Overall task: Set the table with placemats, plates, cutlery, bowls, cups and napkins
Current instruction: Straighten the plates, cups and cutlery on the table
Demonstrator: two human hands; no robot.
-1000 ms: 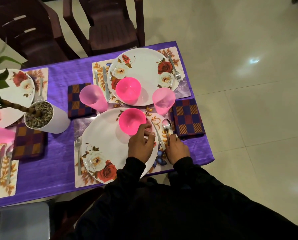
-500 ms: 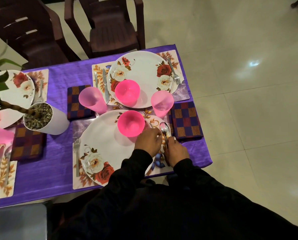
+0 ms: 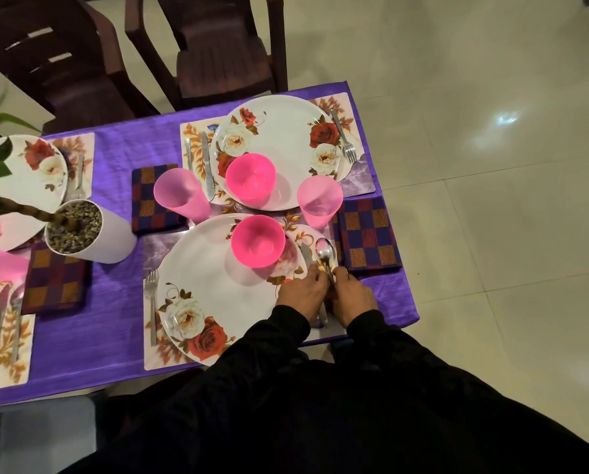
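Observation:
The near setting has a flowered plate (image 3: 217, 275) on a placemat (image 3: 156, 360), with a pink bowl (image 3: 258, 241) on the plate's far side and a fork (image 3: 152, 302) to its left. Right of the plate lie a knife (image 3: 306, 254) and a spoon (image 3: 324, 249) side by side. My left hand (image 3: 303, 292) has its curled fingertips on the knife's handle. My right hand (image 3: 352, 295) pinches the spoon's handle. Both handles are mostly hidden under my hands. A checked napkin (image 3: 366, 234) and a pink cup (image 3: 318, 200) sit just beyond.
A second full setting lies across the purple table (image 3: 115, 323): plate (image 3: 279, 138), bowl (image 3: 250, 177), cup (image 3: 180, 193), napkin (image 3: 152, 200). A white plant pot (image 3: 91, 234) stands at left, with more settings beyond. Dark chairs (image 3: 214, 46) line the far side. The table edge is close on my right.
My left hand has left the plate near the bowl and moved right to the knife beside my right hand. My right hand stayed on the spoon's handle.

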